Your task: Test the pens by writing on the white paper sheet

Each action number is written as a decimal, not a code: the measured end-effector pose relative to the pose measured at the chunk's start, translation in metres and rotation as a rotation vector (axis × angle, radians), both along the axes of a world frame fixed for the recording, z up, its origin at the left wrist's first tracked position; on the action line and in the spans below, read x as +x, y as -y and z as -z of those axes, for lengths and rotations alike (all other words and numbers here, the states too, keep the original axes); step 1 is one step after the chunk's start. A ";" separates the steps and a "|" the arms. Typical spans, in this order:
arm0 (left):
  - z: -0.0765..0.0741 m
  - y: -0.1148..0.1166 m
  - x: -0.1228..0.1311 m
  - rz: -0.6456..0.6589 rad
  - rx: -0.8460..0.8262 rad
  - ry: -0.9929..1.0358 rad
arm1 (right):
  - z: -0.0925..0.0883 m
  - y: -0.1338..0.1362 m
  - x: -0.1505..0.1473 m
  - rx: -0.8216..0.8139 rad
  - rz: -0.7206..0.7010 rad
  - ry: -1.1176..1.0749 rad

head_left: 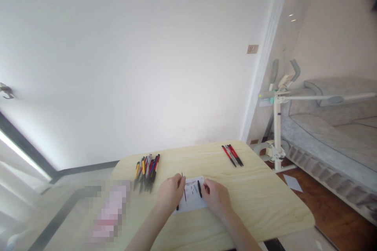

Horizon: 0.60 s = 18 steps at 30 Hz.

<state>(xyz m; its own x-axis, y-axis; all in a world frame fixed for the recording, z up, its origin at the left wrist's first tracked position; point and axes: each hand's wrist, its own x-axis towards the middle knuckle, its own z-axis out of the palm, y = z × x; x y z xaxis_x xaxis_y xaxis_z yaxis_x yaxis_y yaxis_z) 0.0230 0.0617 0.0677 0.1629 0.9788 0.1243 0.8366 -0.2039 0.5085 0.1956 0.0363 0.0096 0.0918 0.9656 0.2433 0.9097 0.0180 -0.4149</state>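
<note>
Above a white sheet (pixel 193 204) on the table, my left hand (pixel 172 190) pinches a thin dark pen refill (pixel 185 194), its tip pointing down towards the paper. On the right side of the sheet, my right hand (pixel 216 196) has its fingers curled closed beside a black pen barrel part (pixel 199 189). Whatever those fingers hold, if anything, is hidden. Several tiny parts (pixel 193 190) lie on the sheet between the hands, too small to name. Another dark piece (pixel 177 207) shows just below my left hand.
A pile of several pens (pixel 146 172) in mixed colours lies at the table's (pixel 265 200) left. Several red, grey and black pens (pixel 232 155) sit at the back right. A blurred pink object (pixel 110 211) is at the left edge. Exercise equipment (pixel 277 129) stands beyond, near a sofa (pixel 324 133).
</note>
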 end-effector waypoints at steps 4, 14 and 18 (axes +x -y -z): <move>0.007 -0.007 0.005 0.005 -0.008 -0.084 | -0.003 0.000 -0.001 -0.007 0.008 0.004; 0.025 -0.012 0.016 0.048 0.027 -0.240 | 0.001 0.000 0.001 0.039 -0.027 -0.013; 0.027 -0.011 0.017 0.065 0.039 -0.289 | 0.001 -0.001 0.001 0.038 -0.026 -0.007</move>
